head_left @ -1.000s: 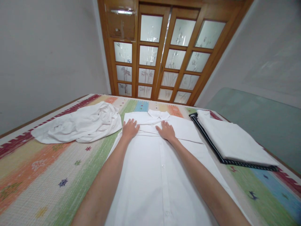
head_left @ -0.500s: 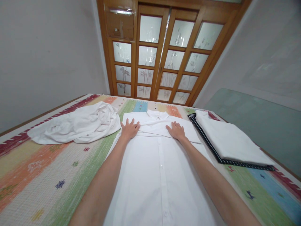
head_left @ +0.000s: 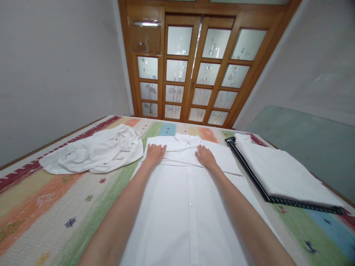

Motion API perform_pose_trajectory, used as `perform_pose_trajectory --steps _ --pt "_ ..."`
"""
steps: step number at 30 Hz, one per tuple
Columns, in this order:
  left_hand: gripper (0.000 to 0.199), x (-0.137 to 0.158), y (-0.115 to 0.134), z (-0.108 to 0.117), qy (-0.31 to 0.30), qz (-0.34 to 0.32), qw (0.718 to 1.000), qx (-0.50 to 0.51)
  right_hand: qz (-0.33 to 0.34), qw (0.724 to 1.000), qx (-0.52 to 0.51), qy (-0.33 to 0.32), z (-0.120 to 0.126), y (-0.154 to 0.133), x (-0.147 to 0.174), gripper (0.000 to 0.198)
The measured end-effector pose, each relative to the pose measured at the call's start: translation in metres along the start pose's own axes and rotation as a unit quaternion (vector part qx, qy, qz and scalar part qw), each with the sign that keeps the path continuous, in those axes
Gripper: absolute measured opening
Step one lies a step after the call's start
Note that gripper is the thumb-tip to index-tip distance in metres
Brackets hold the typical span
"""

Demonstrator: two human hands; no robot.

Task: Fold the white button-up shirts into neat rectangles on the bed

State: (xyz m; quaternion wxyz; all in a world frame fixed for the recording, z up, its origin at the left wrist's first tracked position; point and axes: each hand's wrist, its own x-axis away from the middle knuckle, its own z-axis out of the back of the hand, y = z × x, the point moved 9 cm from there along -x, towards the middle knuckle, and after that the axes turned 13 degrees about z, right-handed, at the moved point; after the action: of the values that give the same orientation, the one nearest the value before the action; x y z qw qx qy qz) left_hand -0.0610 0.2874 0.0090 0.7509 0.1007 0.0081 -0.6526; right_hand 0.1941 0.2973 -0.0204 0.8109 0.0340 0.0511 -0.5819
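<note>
Beyond the far edge of the striped cloth, between a left wall [head_left: 55, 66] and a right wall [head_left: 313, 74], stands a wooden door [head_left: 209, 74] with glass panes that bear plant patterns. The striped cloth [head_left: 83, 207] spreads over a broad flat surface, in bands of red, yellow, orange, beige, green and blue, with small figures on it. In the middle lies a white shirt [head_left: 169, 210], front upward, its lower part running toward the person and a layer of fabric across its chest. A pale green board [head_left: 305, 136] rises along the right edge. Near it, to the right of the shirt, a folded white cloth [head_left: 288, 177] lies flat on top of a black cloth [head_left: 249, 172] with white lines. To the left of the shirt is a crumpled white cloth [head_left: 97, 149].

Both hands rest on the shirt's chest, well apart from each other, fingers bent. The left hand [head_left: 155, 154] is near the shirt's left edge, the right hand [head_left: 205, 156] right of the button line; whether either pinches the fabric, I cannot tell. Beyond them is the collar [head_left: 188, 139], pointing toward the door. A small button [head_left: 190, 204] shows between the forearms.
</note>
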Motion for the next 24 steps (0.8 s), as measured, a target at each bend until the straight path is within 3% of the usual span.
perform_pose_trajectory --steps 2,6,11,17,24 --pt "0.048 -0.012 0.004 0.003 -0.009 0.005 1.0 -0.01 0.002 1.0 0.006 0.01 0.001 -0.001 0.001 0.055" --pt "0.028 -0.029 0.016 0.004 -0.009 -0.064 0.998 0.008 0.001 1.0 0.002 0.017 0.003 -0.001 0.002 0.056" --pt "0.018 -0.043 0.015 -0.003 0.014 -0.091 0.995 0.042 -0.002 1.0 -0.01 0.017 0.003 -0.001 0.001 0.056" --pt "0.015 -0.055 0.007 -0.012 0.035 -0.055 0.991 0.114 -0.014 1.0 -0.022 -0.007 0.002 0.003 0.003 0.057" --pt "0.014 -0.063 0.0 -0.02 0.028 -0.034 0.991 0.127 -0.054 0.996 -0.036 -0.063 -0.007 0.011 0.004 0.069"
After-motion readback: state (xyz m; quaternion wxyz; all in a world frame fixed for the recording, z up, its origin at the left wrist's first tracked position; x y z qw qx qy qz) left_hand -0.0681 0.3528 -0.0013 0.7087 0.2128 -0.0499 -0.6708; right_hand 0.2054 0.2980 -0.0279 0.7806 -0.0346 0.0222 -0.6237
